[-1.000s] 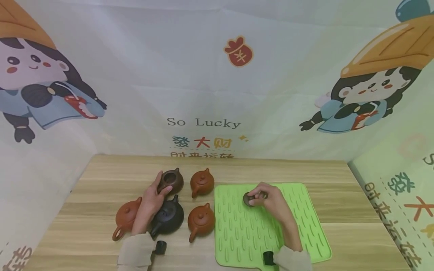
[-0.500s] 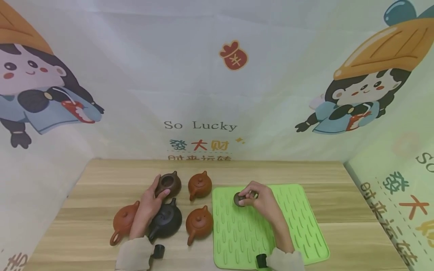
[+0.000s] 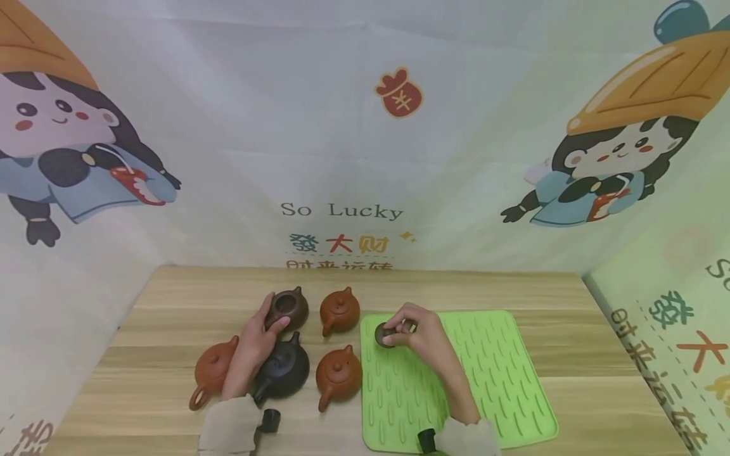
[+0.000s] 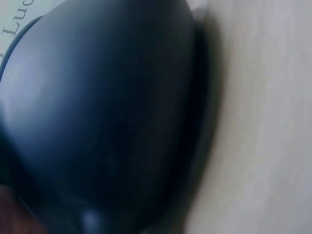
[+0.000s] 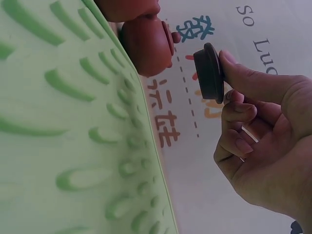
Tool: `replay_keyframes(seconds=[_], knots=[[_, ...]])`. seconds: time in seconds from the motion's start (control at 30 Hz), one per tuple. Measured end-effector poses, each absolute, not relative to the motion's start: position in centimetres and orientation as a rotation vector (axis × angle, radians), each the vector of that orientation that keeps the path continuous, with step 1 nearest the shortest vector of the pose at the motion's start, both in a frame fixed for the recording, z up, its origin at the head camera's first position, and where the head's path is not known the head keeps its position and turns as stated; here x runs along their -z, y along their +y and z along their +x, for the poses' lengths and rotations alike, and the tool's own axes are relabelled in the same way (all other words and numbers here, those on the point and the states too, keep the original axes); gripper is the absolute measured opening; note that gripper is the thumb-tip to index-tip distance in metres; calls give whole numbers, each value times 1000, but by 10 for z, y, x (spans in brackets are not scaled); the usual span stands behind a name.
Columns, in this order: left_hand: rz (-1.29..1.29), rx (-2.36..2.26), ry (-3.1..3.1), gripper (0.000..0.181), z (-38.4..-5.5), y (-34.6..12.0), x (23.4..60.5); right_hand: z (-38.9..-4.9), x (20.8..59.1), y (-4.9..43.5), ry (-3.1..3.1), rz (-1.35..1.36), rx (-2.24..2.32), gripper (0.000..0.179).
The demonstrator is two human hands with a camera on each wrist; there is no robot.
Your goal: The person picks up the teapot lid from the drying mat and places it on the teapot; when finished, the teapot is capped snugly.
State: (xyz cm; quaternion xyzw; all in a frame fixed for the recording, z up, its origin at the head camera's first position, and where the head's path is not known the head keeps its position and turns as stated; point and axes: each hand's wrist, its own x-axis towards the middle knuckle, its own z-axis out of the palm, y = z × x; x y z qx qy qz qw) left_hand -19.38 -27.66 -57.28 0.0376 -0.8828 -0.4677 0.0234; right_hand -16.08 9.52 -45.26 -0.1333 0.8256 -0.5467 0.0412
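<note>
Over the far left part of the green mat [image 3: 399, 392], my right hand [image 3: 426, 341] pinches a small round dark brown teapot lid [image 3: 384, 335]. In the right wrist view the lid [image 5: 208, 73] is tilted on edge between thumb and fingers, above the mat. My left hand [image 3: 255, 342] grips a dark brown teapot [image 3: 299, 309] with its top opening uncovered; the thumb lies on its near side. A black teapot [image 3: 289, 370] sits just below that hand. Its smooth dark body [image 4: 107, 107] fills much of the left wrist view.
Two reddish-brown lidded teapots, the far one [image 3: 339, 310] and the near one [image 3: 339, 375], stand between the hands, close to the mat's left edge. Another reddish-brown teapot [image 3: 212, 368] stands left of my left forearm. A printed cloth [image 3: 342, 158] hangs behind the wooden table [image 3: 154, 329].
My right hand has carried the lid leftward across the mat, closer to the teapots. The left hand keeps its hold on the dark brown teapot, in about the same place.
</note>
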Motion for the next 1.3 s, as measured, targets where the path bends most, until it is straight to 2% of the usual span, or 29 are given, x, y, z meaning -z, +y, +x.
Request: replay_keyframes(seconds=[1.3], knots=[[101, 1470, -2740, 81, -193, -274, 567, -190, 438, -8, 2473, -544, 1694, 19]])
